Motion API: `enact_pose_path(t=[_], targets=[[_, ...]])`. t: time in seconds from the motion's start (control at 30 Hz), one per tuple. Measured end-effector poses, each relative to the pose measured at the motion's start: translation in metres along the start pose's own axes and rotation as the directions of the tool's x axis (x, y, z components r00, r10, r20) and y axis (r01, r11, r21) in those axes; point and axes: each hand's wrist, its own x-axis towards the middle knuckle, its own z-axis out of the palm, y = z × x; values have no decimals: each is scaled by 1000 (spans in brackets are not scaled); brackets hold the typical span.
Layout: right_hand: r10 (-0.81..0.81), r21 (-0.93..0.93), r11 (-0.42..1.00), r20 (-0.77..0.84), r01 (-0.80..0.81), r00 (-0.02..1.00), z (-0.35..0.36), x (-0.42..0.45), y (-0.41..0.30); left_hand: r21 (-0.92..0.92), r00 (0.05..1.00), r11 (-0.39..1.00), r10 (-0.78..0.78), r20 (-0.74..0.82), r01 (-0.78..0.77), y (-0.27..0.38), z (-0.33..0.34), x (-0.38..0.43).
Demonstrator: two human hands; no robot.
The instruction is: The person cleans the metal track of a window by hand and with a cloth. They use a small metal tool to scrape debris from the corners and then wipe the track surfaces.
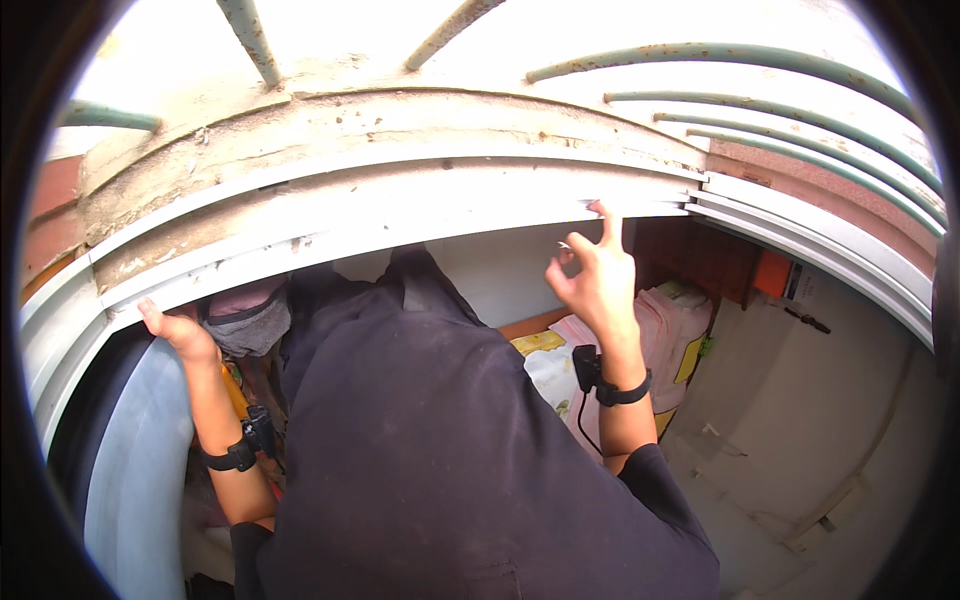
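Note:
Before me runs the white metal track of a window frame (pixel 390 234), with specks of dirt and bright glare on it. My left hand (pixel 180 334) is against the frame's near edge at the left, its remaining fingers hidden from view. At the right, my right hand (pixel 600 274) is raised to the track. One finger is extended and its tip touches the track, while the others are bent. A small bright sliver shows by the bent fingers; whether it is something held cannot be told. Both forearms wear black straps with small devices.
Beyond the frame lie a rough concrete sill (pixel 420 120) and rusty green metal bars (pixel 720 52). A light-blue curved surface (pixel 139 465) stands at the left, near a grey-and-pink cloth item (pixel 251 319). Folded pink fabric (pixel 667 337) lies at the right, beside a pale wall (pixel 810 405).

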Motion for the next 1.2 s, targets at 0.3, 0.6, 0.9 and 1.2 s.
enact_pose_path(t=[0.3, 0.6, 0.9, 1.2], targets=[[-82, 153, 983, -123, 101, 989, 36, -1, -100, -5, 991, 1000, 1, 135, 0, -12, -11, 8], [-374, 275, 872, -159, 404, 914, 45, 4, -176, 3, 969, 1000, -14, 247, 14, -11, -14, 12], [-271, 324, 861, -361, 392, 892, 20, 6, -125, -16, 981, 999, -36, 191, 40, -9, -15, 13], [176, 86, 984, -348, -155, 921, 18, -8, 50, -12, 995, 996, 88, 48, -87, -13, -12, 15]])
